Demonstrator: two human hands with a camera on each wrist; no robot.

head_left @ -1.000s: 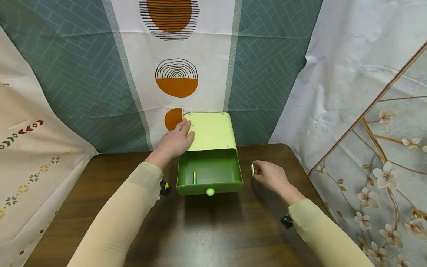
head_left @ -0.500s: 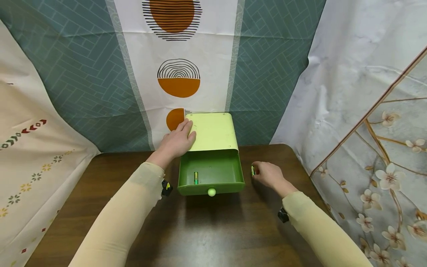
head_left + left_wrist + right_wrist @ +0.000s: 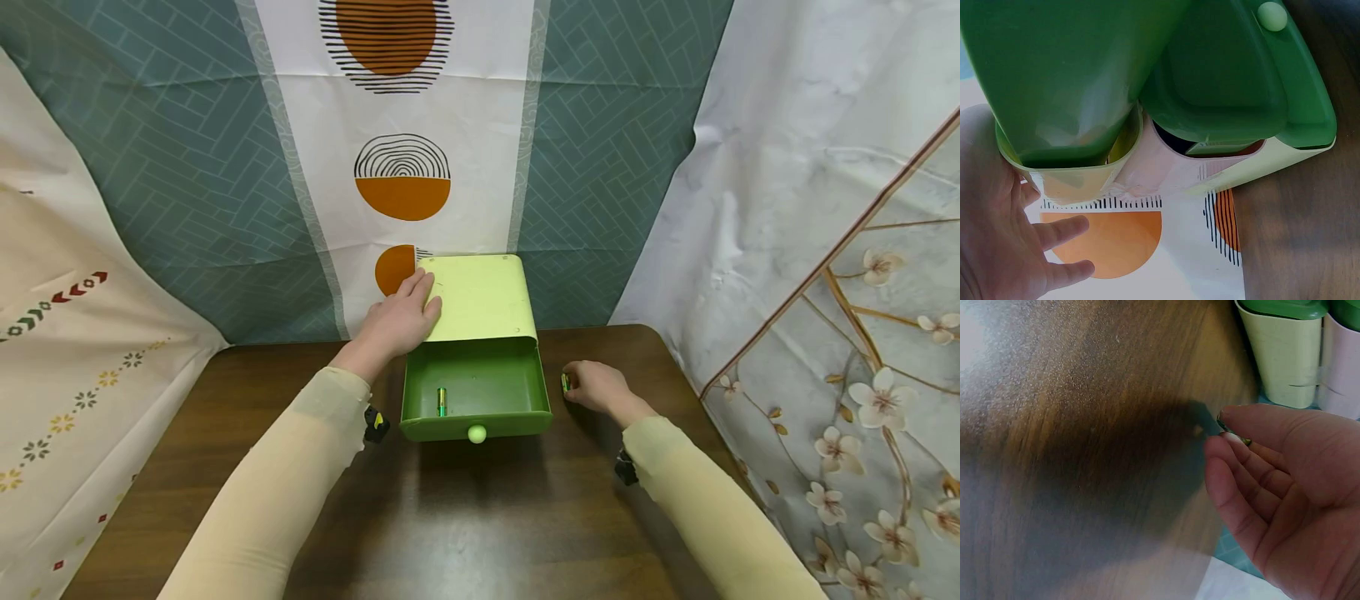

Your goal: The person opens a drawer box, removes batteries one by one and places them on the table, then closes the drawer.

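A light yellow-green cabinet (image 3: 480, 296) stands at the back of the table with its top green drawer (image 3: 517, 392) pulled out. Inside the drawer, near its front left, is a small green-and-gold battery (image 3: 442, 402). My left hand (image 3: 397, 323) rests on the cabinet's top left edge, its fingers straight; the left wrist view shows the fingers (image 3: 1063, 230) reaching past the side. To the right of the drawer, low over the table, my right hand (image 3: 598, 387) pinches another such battery (image 3: 566, 382) between thumb and fingertips. Its fingers mostly hide the battery in the right wrist view.
The brown wooden table (image 3: 480, 533) runs up to a patterned cloth (image 3: 600, 167) behind the cabinet. Floral cloth (image 3: 825, 400) hangs on the right and a cream cloth (image 3: 90, 358) on the left. Lower drawers show green fronts, one with a round knob (image 3: 1272, 17).
My right hand has drawn slightly left toward the drawer, and the battery in it has tilted a little. The left hand keeps its place on the cabinet.
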